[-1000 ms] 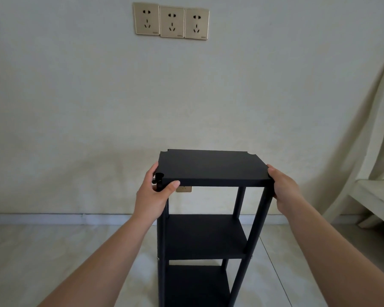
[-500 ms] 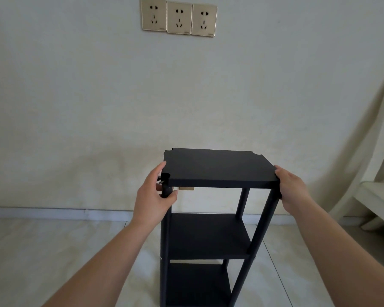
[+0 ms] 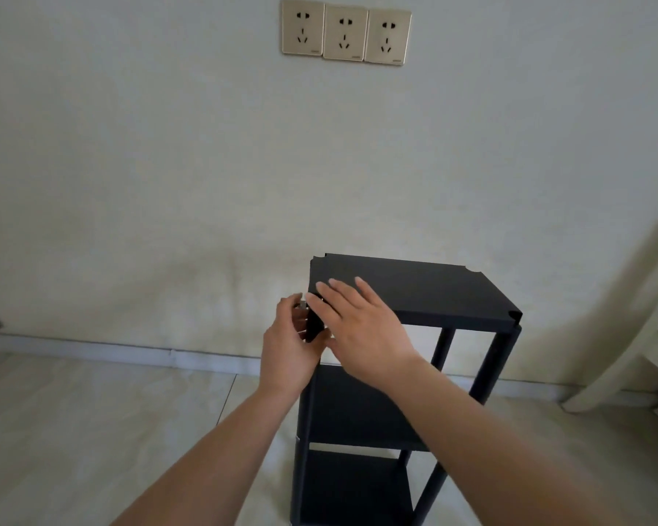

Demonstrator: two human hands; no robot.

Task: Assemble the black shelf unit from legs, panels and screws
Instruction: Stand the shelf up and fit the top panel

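Shelf unit (image 3: 403, 373) before wall (sockets (image 3: 345, 32) above), on floor (image 3: 92, 430).

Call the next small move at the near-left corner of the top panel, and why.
Probably press the top panel down with the right hand, whose straight fingers lie flat at that corner, while the left hand steadies the near-left leg. Both hands meet there, so seating that joint looks like the aim; whether a screw is in is hidden.

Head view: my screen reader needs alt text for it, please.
Both hands meet at the near left corner of a black shelf unit: the left hand curls around the leg top, the right hand lies flat on the top panel. Three wall sockets sit above.
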